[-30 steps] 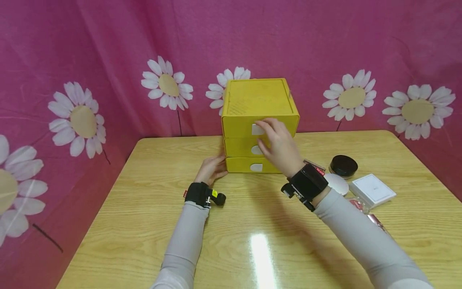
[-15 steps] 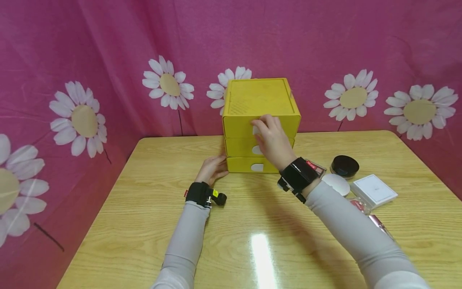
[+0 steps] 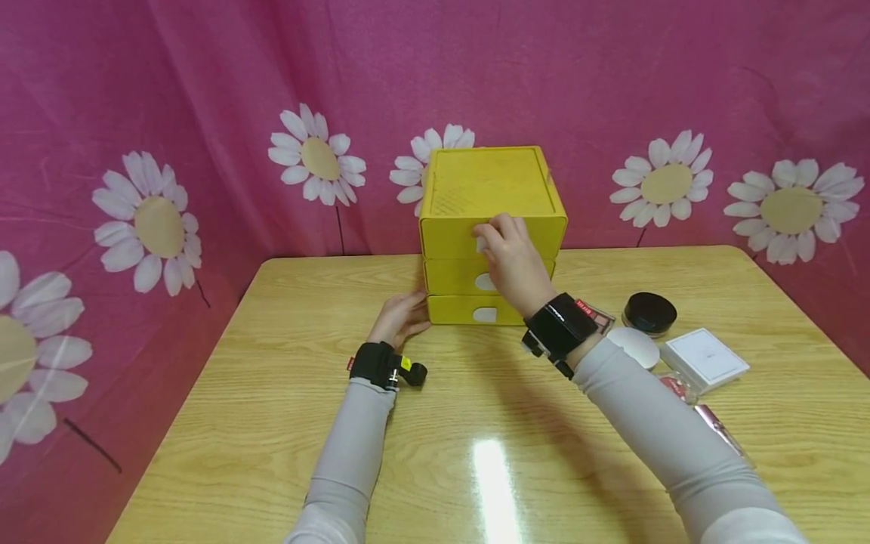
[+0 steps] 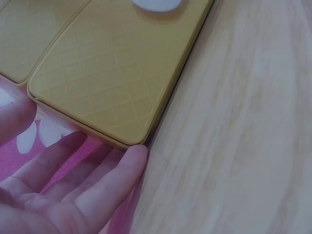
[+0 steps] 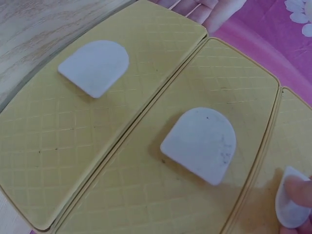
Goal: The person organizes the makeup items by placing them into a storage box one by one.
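A yellow three-drawer box (image 3: 492, 181) stands at the back of the table, its drawer fronts flush. Each front has a white handle; the middle handle (image 5: 200, 144) and bottom handle (image 5: 95, 68) are uncovered. My right hand (image 3: 513, 264) pinches the top drawer's handle (image 5: 288, 209), with the thumb on its face in the right wrist view. At the lower left of the box is my left hand (image 3: 397, 317). Its extended fingers (image 4: 107, 190) touch the side by the bottom drawer (image 4: 105, 87).
Right of the box on the wooden table (image 3: 285, 423) lie a black round jar (image 3: 649, 313), a white round disc (image 3: 633, 347), a white square box (image 3: 704, 358), a palette (image 3: 600, 317), a small clear-and-red item (image 3: 678, 385) and a pink tube (image 3: 720, 429). A flowered pink curtain (image 3: 578, 75) hangs behind.
My right hand has shifted slightly left and its fingers have closed onto the top handle. The left hand keeps its place against the box, and the drawers look unmoved.
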### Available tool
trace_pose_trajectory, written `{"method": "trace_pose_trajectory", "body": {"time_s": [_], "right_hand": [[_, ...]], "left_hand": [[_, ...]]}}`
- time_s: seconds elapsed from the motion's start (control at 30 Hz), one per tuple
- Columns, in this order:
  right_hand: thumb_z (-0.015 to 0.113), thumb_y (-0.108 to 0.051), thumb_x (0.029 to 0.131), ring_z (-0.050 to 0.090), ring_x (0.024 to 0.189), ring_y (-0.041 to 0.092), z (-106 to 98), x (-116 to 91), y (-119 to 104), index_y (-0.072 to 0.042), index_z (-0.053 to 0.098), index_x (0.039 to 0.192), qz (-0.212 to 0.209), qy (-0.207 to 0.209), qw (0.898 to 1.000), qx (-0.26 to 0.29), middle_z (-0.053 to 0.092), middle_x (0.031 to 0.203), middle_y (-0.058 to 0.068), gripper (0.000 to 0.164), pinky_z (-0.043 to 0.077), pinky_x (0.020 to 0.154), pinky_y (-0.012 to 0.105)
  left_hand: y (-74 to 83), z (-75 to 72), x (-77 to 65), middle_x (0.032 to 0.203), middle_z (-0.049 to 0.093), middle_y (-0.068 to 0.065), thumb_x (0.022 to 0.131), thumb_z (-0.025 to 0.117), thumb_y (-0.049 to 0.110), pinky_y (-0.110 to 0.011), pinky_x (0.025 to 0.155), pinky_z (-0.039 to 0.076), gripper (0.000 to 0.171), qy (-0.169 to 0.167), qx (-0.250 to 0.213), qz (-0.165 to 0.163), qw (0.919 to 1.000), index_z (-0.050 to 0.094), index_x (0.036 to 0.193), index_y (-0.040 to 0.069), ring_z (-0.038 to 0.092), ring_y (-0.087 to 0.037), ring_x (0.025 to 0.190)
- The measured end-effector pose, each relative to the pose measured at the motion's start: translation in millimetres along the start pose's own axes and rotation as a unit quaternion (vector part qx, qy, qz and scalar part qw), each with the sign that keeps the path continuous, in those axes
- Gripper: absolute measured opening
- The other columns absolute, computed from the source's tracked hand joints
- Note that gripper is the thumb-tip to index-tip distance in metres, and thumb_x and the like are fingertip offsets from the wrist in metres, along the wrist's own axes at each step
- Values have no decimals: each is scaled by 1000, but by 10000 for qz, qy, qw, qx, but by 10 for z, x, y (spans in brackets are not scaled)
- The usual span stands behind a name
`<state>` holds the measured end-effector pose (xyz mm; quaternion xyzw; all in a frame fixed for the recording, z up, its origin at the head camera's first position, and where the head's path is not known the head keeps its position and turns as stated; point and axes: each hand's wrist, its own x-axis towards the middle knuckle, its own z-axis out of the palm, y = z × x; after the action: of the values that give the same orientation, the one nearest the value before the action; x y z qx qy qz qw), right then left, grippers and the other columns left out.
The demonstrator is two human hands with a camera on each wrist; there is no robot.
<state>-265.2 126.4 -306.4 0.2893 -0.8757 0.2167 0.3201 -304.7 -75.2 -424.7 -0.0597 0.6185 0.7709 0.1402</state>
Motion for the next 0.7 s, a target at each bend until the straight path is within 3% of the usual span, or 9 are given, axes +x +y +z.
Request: {"method": "trace_pose_trajectory", "body": {"time_s": [0.37, 0.7], "right_hand": [[57, 15, 80, 40, 90, 28, -56, -31, -66, 0, 58, 104, 52, -198, 9998, 38, 46, 98, 13, 29, 43, 71, 33], [55, 19, 78, 38, 82, 27, -159, -176, -183, 2, 59, 101, -288, -100, 9995, 34, 46, 91, 13, 29, 39, 69, 32]], "left_hand": [[14, -8, -25, 129, 49, -19, 94, 52, 18, -42, 92, 45, 42, -80, -59, 34, 9999, 47, 129, -4, 52, -28, 109], [26, 1, -33, 128, 51, -19, 93, 54, 22, -42, 91, 45, 42, -51, 106, 19, 9999, 50, 126, -4, 52, -28, 111]]}}
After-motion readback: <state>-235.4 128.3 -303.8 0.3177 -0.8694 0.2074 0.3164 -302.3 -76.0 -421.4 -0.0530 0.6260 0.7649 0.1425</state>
